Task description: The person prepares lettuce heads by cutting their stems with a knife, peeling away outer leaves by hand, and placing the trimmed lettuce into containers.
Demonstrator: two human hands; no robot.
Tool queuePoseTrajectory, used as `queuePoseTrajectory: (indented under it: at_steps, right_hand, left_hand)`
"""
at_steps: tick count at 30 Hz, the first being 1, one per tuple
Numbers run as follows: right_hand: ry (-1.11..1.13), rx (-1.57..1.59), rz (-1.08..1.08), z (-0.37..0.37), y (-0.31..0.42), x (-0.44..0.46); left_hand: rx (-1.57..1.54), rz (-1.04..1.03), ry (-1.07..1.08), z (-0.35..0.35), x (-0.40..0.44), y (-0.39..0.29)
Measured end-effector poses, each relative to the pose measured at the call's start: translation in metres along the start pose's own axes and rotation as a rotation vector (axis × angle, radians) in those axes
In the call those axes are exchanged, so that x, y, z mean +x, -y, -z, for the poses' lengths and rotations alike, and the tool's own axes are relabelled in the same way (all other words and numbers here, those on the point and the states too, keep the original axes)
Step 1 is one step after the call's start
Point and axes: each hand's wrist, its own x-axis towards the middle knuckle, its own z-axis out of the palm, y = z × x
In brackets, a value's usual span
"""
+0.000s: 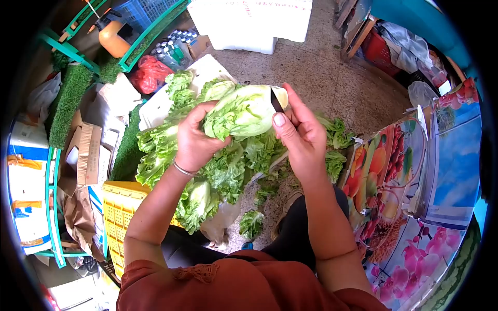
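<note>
A pale green head of lettuce [239,111] is up in front of me, its cut stem end turned to the right. My left hand [194,137] is wrapped round its leafy left side, a bangle on the wrist. In my right hand [305,136] is a knife [276,102], its dark blade across the stem end between thumb and fingers. Most of the knife's handle is hidden by the hand. Beneath both hands lies a heap of lettuce leaves and heads [225,168]. A loose leaf [252,224] rests on the floor between my legs.
A yellow plastic crate [122,207] stands by my left arm. White foam boxes [249,23] are at the back. On the right is a stand covered in fruit and flower prints [386,176]. An orange spray bottle [113,39] and red plastic bag [150,74] sit at upper left.
</note>
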Motion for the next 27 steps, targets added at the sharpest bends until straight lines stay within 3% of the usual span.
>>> queuePoseTrajectory:
  at_steps: [8, 14, 16, 20, 22, 24, 26, 27]
  right_hand:
    - [0.018, -0.063, 0.000, 0.009, -0.010, 0.000]
    - [-0.094, -0.318, 0.059, 0.034, -0.015, 0.007]
    - [0.002, -0.211, -0.086, 0.048, -0.003, 0.007]
    - [-0.015, -0.024, -0.236, 0.067, 0.001, 0.012]
    - [-0.288, 0.302, -0.292, 0.078, 0.001, 0.017]
    - [-0.311, 0.324, -0.291, 0.089, -0.002, 0.017]
    - [-0.350, 0.307, -0.316, 0.088, -0.002, 0.017]
    - [-0.349, 0.312, -0.342, 0.082, -0.002, 0.016]
  left_hand:
    - [0.066, 0.006, -0.007, 0.001, -0.003, -0.004]
    - [-0.116, 0.040, 0.050, -0.014, 0.000, -0.007]
    - [-0.186, 0.016, 0.078, -0.026, -0.004, 0.009]
    - [-0.434, 0.181, 0.052, -0.052, -0.017, 0.011]
    - [-0.510, 0.195, 0.012, -0.058, -0.020, 0.016]
    - [-0.585, 0.218, -0.008, -0.053, -0.017, 0.011]
    - [-0.668, 0.476, -0.015, -0.018, -0.004, -0.008]
    - [-0.571, 0.372, -0.057, -0.007, 0.002, 0.003]
